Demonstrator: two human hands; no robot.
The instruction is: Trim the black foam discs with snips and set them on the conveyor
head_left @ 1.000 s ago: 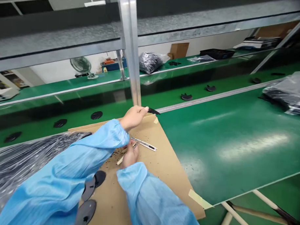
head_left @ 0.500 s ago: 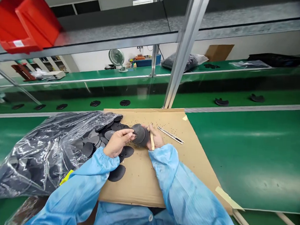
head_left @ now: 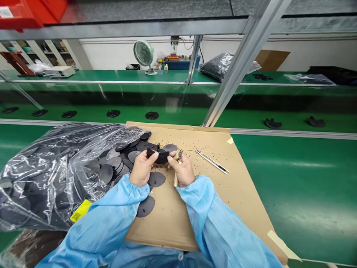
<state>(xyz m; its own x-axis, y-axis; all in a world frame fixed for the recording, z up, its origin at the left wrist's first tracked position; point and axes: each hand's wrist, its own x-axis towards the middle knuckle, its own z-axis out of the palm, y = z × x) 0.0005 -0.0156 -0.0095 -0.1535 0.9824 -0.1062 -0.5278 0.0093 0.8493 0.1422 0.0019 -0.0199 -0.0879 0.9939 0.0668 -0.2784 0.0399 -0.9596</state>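
My left hand [head_left: 142, 168] grips a black disc [head_left: 158, 156], seen tilted and nearly edge-on, and my right hand [head_left: 182, 171] touches its right side. The right hand also holds small metal nippers [head_left: 180, 156] and a thin wooden stick [head_left: 175, 181]. Below my hands, loose black discs [head_left: 156, 179] lie on a cardboard sheet [head_left: 223, 190]. A heap of similar discs [head_left: 119, 160] spills from a clear plastic bag [head_left: 42, 176] to the left. A utility knife [head_left: 212, 161] lies to the right of my right hand.
Small black crumbs are scattered over the cardboard, which rests on a green workbench [head_left: 296, 193]. An aluminium upright [head_left: 245, 62] rises behind it. A red bin [head_left: 22, 3] sits at top left. Farther benches hold black parts, a bulging bag and a fan.
My view has swung left and the bench now sits centred. The held disc has turned from facing me to nearly edge-on, and my hands are closer together, with the nippers showing in my right hand.
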